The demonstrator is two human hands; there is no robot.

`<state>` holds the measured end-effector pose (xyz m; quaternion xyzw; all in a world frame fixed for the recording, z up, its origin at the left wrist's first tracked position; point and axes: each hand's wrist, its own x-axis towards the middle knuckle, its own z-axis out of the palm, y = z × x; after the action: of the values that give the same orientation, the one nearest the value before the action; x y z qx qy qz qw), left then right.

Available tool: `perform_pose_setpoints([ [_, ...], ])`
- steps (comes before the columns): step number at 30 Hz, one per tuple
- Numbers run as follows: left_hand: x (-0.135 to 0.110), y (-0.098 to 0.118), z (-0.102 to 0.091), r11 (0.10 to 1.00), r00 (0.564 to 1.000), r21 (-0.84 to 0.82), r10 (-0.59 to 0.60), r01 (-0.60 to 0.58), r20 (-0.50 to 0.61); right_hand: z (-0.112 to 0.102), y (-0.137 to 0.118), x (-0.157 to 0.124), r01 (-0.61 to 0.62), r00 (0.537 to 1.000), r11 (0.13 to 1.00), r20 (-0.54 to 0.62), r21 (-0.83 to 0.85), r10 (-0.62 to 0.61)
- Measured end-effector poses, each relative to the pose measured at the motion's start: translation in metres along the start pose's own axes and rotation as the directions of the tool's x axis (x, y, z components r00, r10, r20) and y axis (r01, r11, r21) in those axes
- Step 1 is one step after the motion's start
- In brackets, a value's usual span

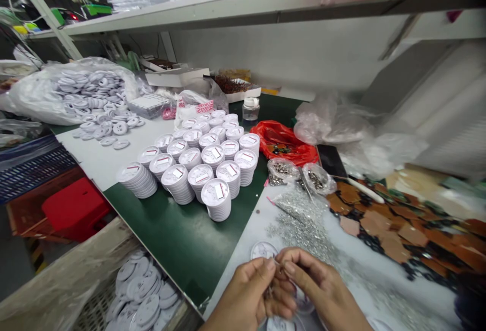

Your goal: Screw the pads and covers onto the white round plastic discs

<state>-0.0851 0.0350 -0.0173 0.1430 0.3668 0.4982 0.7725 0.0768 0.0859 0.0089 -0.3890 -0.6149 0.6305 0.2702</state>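
Observation:
My left hand (246, 295) and my right hand (319, 285) meet at the bottom of the view, their fingertips pinching a small metal part (279, 265) too thin to make out. A round white disc (264, 251) lies just beyond the fingers, partly hidden by them. Another round piece (304, 303) sits beneath my right hand. Just ahead, a spread of tiny silver metal parts (299, 230) covers the white work sheet (243, 280). Neat stacks of white discs (201, 161) stand on the green table mat (182, 240), left of my hands.
A plastic bag of loose white discs (89, 98) lies at the far left. A crate of discs (140, 295) sits below the table edge. Small bags of metal parts (292, 174), a red bag (281, 143) and brown cut pieces (402, 230) lie ahead and right, under a shelf (228, 12).

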Motion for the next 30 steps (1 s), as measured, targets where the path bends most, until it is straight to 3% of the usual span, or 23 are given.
perform_pose_setpoints([
  [5, 0.0, 0.004, -0.005, 0.949, 0.996, 0.301, 0.091, -0.094, 0.025, -0.002, -0.013, 0.003, 0.168, 0.985, 0.937, 0.018, -0.305, -0.171],
  [11, -0.003, 0.007, -0.007, 0.916, 0.995, 0.388, 0.096, -0.103, 0.038, -0.001, -0.011, 0.003, 0.405, 0.899, 0.767, 0.062, -0.498, -0.434],
  [18, -0.009, 0.012, -0.008, 0.882, 0.99, 0.45, 0.126, -0.143, 0.066, 0.005, -0.005, -0.004, 0.453, 0.859, 0.637, 0.114, -0.623, -0.499],
  [24, -0.008, 0.014, -0.008, 0.846, 0.986, 0.508, 0.158, -0.163, 0.052, 0.004, -0.006, -0.003, 0.442, 0.872, 0.629, 0.143, -0.64, -0.468],
  [27, -0.008, 0.011, -0.01, 0.809, 0.976, 0.55, 0.209, -0.207, 0.061, 0.005, 0.003, -0.002, 0.442, 0.848, 0.535, 0.14, -0.72, -0.512],
  [30, -0.009, 0.008, -0.015, 0.826, 0.98, 0.527, 0.184, -0.198, 0.08, 0.007, 0.013, -0.003, 0.431, 0.813, 0.408, 0.15, -0.805, -0.563],
])
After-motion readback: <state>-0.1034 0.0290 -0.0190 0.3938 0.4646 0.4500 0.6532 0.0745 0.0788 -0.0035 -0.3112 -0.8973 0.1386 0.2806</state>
